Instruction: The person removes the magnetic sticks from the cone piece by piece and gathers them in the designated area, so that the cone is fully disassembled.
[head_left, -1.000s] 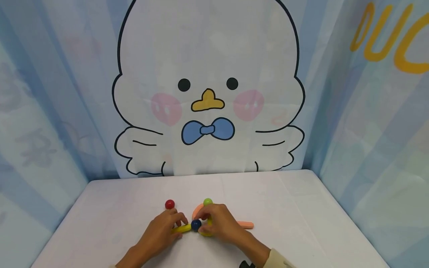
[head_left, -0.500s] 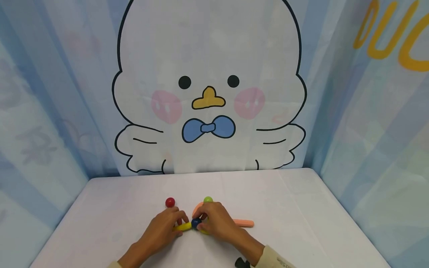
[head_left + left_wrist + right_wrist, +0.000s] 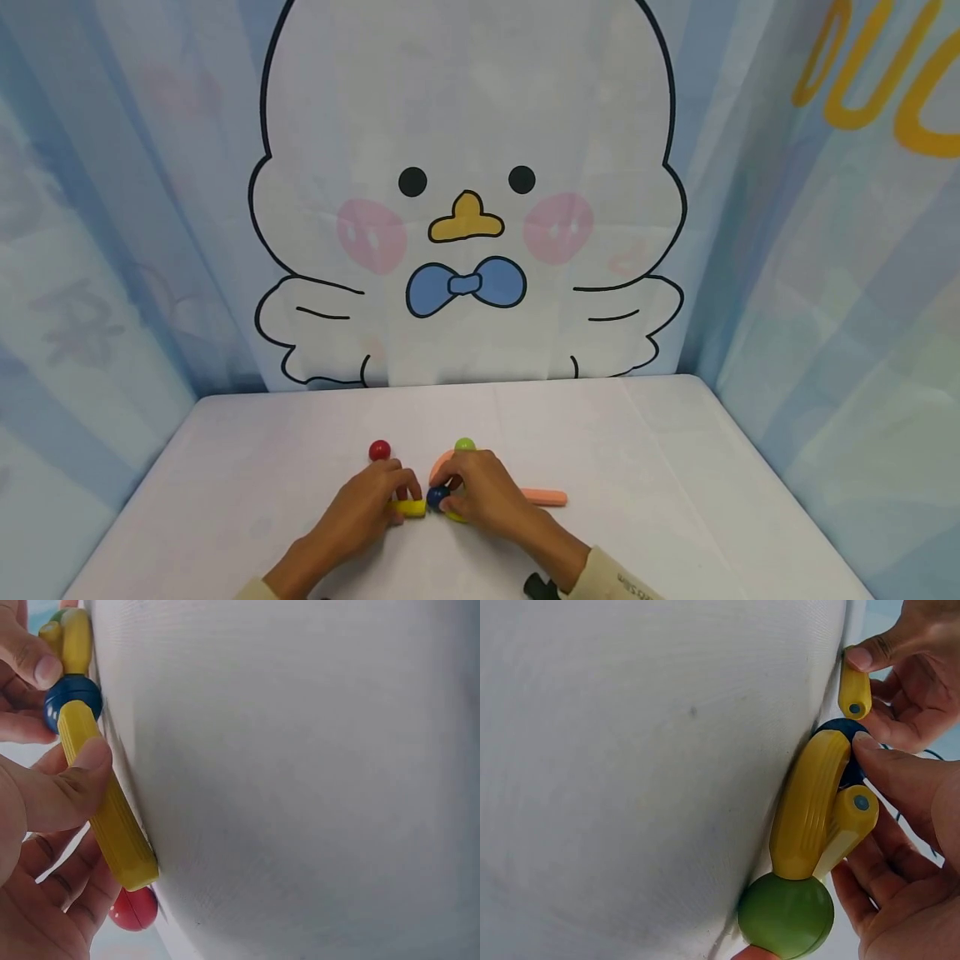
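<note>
My left hand (image 3: 369,503) pinches a straight yellow toy stick (image 3: 120,825) between thumb and fingers. Its end stands right beside a navy blue ball (image 3: 437,499); a narrow gap shows between them in the head view. Thumb and fingers of my right hand (image 3: 489,498) hold the blue ball. In the right wrist view, a curved yellow stick (image 3: 804,814) runs from the blue ball to a green ball (image 3: 786,915). Another yellow stick (image 3: 855,817) lies alongside the curved one, with a round blue-grey spot on its end. My right hand partly hides these pieces in the head view.
On the white table (image 3: 675,467), a red ball (image 3: 379,450) sits just beyond my left hand. An orange curved piece (image 3: 441,463) and an orange straight stick (image 3: 546,497) show around my right hand. A black object (image 3: 540,587) is near my right sleeve.
The yellow stick in my left hand has turned from slanting up against the blue ball to nearly level, its end slightly off the ball. My right hand keeps hold of the ball.
</note>
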Demonstrator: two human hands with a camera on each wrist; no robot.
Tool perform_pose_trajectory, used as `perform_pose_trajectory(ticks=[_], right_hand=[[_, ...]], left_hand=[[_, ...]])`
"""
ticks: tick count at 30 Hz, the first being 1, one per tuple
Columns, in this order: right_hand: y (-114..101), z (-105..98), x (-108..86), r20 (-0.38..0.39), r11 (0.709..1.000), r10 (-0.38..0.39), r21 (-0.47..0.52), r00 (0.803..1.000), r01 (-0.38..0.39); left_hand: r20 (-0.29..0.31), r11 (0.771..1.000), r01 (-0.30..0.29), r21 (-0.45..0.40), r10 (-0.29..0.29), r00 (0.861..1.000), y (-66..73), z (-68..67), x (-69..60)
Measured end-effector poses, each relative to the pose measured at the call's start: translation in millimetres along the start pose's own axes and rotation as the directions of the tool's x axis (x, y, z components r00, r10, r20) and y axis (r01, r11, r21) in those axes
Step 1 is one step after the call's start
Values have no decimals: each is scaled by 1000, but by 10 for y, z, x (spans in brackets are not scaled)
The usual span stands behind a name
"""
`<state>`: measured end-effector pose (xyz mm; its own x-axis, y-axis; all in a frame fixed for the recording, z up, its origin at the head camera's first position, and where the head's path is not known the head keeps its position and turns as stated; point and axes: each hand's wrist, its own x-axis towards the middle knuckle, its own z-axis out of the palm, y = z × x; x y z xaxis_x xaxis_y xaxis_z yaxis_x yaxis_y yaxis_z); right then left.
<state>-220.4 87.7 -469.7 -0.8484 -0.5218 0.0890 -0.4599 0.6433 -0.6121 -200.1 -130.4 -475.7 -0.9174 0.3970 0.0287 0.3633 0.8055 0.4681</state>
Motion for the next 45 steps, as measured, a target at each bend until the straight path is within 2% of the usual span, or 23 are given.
perform_pose_trajectory(ticks=[8, 14, 20, 26, 39, 45], right_hand=[[-4, -5, -11, 5, 1000, 17, 9, 1000, -17], [-2, -3, -11, 3, 1000, 24, 6, 1000, -24], [3, 10, -12, 8, 1000, 14, 0, 1000, -14], [-9, 7, -14, -2, 1000, 10, -10, 1000, -10], [5, 33, -17, 5, 1000, 27, -1, 1000, -27], [-1, 22, -18, -7, 1000, 27, -13, 1000, -27]], left_hand=[[8, 1000, 21, 0, -21, 1000, 0, -59, -61], [16, 999, 46, 24, -46, 999, -59, -131, -146], [53, 989, 144, 12, -145, 988, -184, -225, -222], [45, 975, 224, 4, -224, 974, -328, -329, -286], [56, 953, 303, 15, -303, 951, -588, -499, -406], [44, 951, 306, 39, -307, 951, -729, -573, -433]])
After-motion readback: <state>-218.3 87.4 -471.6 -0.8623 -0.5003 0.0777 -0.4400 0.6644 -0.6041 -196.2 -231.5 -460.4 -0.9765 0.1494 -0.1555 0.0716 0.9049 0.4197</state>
